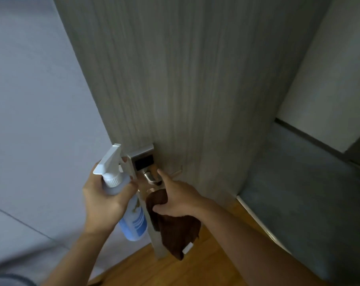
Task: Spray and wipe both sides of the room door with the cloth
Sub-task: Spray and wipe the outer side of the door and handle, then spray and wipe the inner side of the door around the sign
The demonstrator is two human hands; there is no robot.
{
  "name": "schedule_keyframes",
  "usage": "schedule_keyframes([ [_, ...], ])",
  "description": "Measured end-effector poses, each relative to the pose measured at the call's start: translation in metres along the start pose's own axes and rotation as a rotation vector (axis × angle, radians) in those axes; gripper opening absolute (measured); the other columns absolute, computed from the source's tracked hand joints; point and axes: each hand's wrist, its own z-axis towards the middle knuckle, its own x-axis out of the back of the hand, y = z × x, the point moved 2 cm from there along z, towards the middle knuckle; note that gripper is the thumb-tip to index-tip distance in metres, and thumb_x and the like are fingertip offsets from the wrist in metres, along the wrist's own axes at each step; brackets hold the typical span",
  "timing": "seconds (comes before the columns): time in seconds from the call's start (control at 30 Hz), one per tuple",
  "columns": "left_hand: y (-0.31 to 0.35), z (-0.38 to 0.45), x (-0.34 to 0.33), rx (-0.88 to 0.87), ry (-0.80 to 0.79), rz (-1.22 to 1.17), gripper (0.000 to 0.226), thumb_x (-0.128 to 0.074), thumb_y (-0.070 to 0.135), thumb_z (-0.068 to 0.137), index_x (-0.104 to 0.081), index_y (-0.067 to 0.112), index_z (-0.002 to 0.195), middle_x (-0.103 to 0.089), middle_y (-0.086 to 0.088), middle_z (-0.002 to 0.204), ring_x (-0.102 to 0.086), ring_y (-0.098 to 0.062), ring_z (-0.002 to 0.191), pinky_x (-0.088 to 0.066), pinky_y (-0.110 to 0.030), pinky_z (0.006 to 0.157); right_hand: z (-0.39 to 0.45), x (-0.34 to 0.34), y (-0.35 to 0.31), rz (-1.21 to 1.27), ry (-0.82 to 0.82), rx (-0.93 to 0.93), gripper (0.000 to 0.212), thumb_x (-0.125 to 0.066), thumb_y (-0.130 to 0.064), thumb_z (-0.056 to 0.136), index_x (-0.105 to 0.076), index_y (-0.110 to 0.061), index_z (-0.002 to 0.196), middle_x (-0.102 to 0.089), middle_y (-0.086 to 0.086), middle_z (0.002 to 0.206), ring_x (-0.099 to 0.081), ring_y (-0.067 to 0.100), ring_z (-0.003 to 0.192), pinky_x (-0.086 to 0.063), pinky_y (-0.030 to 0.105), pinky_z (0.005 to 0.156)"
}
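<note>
A person's left hand (104, 195) grips a spray bottle (123, 195) round its neck, near left; its label shows blue stripes, no legible writing; the plastic looks light and likely slick if wet. The right hand (179, 198) pinches a soft, limp brown cloth (175, 230) bearing a blank white tag, forefinger extended toward the metal handle (150, 175); beyond stands the rigid wood-grain door (175, 79).

Person, head view: both forearms are left bare to the elbow; left hand (104, 195) and right hand (178, 198) are ungloved; no rings or watch are seen.
</note>
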Motion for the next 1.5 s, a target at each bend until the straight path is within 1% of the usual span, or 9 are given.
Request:
schedule_keyframes([
  [0.17, -0.001, 0.001, 0.027, 0.01, -0.062, -0.067, 0.051, -0.078, 0.015, 0.071, -0.066, 0.008, 0.12, -0.073, -0.002, 0.101, -0.072, -0.017, 0.09, -0.06, -0.028, 0.074, 0.005, -0.01, -0.017, -0.075, 0.007, -0.117, 0.097, -0.073, -0.049, 0.09, -0.011, -0.03, 0.162, -0.054, 0.007, 0.147, -0.057, 0.027, 0.128, -0.049, 0.036, 0.096],
  [0.33, 0.001, -0.01, 0.034, 0.022, -0.07, -0.088, 0.054, -0.077, 0.015, 0.072, -0.064, 0.014, 0.125, -0.073, -0.002, 0.11, -0.073, -0.025, 0.094, -0.062, -0.042, 0.079, -0.004, -0.007, -0.022, -0.127, -0.008, -0.147, 0.099, -0.072, -0.048, 0.09, -0.008, -0.032, 0.163, -0.048, 0.006, 0.154, -0.052, 0.029, 0.134, -0.048, 0.038, 0.101],
  [0.57, 0.021, -0.041, 0.032, 0.065, -0.066, -0.13, 0.059, -0.076, 0.037, 0.065, -0.064, 0.021, 0.12, -0.071, 0.016, 0.099, -0.071, -0.012, 0.091, -0.056, -0.017, 0.07, -0.04, -0.007, -0.014, -0.144, -0.023, -0.183, 0.098, -0.072, -0.045, 0.091, -0.007, -0.032, 0.164, -0.046, 0.008, 0.156, -0.051, 0.029, 0.136, -0.048, 0.04, 0.106],
  [0.73, 0.041, -0.061, 0.037, 0.032, -0.073, -0.133, 0.058, -0.078, 0.028, 0.068, -0.061, 0.035, 0.123, -0.072, 0.015, 0.112, -0.072, -0.012, 0.098, -0.058, -0.028, 0.08, -0.103, -0.016, 0.012, -0.112, 0.004, -0.228, 0.096, -0.07, -0.045, 0.091, -0.007, -0.034, 0.163, -0.043, 0.006, 0.158, -0.047, 0.028, 0.14, -0.046, 0.041, 0.108],
  [0.83, 0.052, -0.076, 0.038, -0.004, -0.096, -0.167, 0.064, -0.075, 0.037, 0.066, -0.063, 0.023, 0.128, -0.072, 0.008, 0.119, -0.072, -0.02, 0.099, -0.059, -0.037, 0.081, -0.147, -0.018, 0.03, -0.148, 0.04, -0.274, 0.094, -0.07, -0.049, 0.089, -0.011, -0.035, 0.161, -0.037, 0.001, 0.162, -0.042, 0.026, 0.144, -0.043, 0.042, 0.112],
  [0.93, 0.061, -0.089, 0.034, -0.022, -0.122, -0.192, 0.064, -0.078, 0.024, 0.067, -0.062, 0.016, 0.128, -0.072, 0.005, 0.119, -0.071, -0.022, 0.096, -0.06, -0.042, 0.082, -0.197, -0.019, 0.044, -0.144, 0.126, -0.305, 0.09, -0.073, -0.047, 0.087, -0.018, -0.039, 0.158, -0.047, -0.002, 0.151, -0.052, 0.018, 0.131, -0.045, 0.027, 0.1],
  [1.2, 0.092, -0.128, -0.01, -0.065, -0.27, -0.253, 0.064, -0.077, 0.016, 0.066, -0.065, 0.018, 0.128, -0.073, 0.014, 0.112, -0.071, -0.015, 0.093, -0.059, -0.03, 0.077, -0.319, -0.028, 0.032, -0.11, 0.309, -0.39, 0.102, -0.07, -0.063, 0.084, -0.007, -0.037, 0.16, -0.05, -0.011, 0.143, -0.054, 0.008, 0.12, -0.046, 0.021, 0.097],
  [1.3, 0.105, -0.147, -0.036, -0.098, -0.341, -0.257, 0.062, -0.086, 0.007, 0.068, -0.066, 0.02, 0.125, -0.073, 0.016, 0.104, -0.07, -0.007, 0.091, -0.054, -0.014, 0.073, -0.358, -0.024, 0.029, -0.069, 0.341, -0.464, 0.089, -0.072, -0.06, 0.084, -0.019, -0.037, 0.152, -0.053, -0.02, 0.11, -0.054, 0.003, 0.097, -0.045, 0.019, 0.082],
  [1.5, 0.129, -0.187, -0.098, -0.152, -0.513, -0.325, 0.063, -0.088, 0.001, 0.074, -0.064, 0.021, 0.13, -0.074, 0.008, 0.107, -0.072, -0.014, 0.098, -0.059, -0.024, 0.081, -0.416, -0.009, 0.032, -0.012, 0.355, -0.516, 0.045, -0.074, -0.061, 0.082, -0.045, -0.041, 0.11, -0.064, -0.017, 0.1, -0.063, 0.0, 0.087, -0.059, 0.029, 0.079],
])
